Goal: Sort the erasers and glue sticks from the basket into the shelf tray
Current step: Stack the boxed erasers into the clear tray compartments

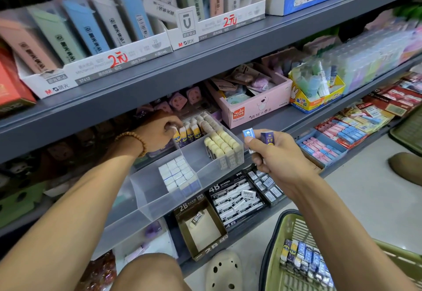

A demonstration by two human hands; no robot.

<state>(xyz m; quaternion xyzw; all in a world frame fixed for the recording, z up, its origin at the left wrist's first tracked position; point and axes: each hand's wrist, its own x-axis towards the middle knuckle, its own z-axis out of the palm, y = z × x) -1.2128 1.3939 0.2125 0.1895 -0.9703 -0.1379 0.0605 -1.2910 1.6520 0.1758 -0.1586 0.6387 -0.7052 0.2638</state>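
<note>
A clear plastic shelf tray [146, 190] juts out from the middle shelf, split into compartments. Its back compartment holds upright erasers with purple-and-yellow sleeves [190, 131]. My left hand [159, 134] reaches in there and pinches one of them. Cream erasers [225, 145] fill the right compartment, white-and-blue ones [180, 174] the front. My right hand [271, 151] hovers right of the tray, gripping two or three small blue-wrapped erasers [258, 136]. The green basket [283, 224] at the lower right holds several more wrapped erasers [306, 261]. No glue sticks can be made out.
Below the tray stand open 2B [201, 229] and 4B [237, 201] eraser boxes. A pink box [253, 106] and a yellow box [317, 99] sit to the right on the same shelf. My knee [150, 272] and a pale clog [225, 272] are near the bottom shelf.
</note>
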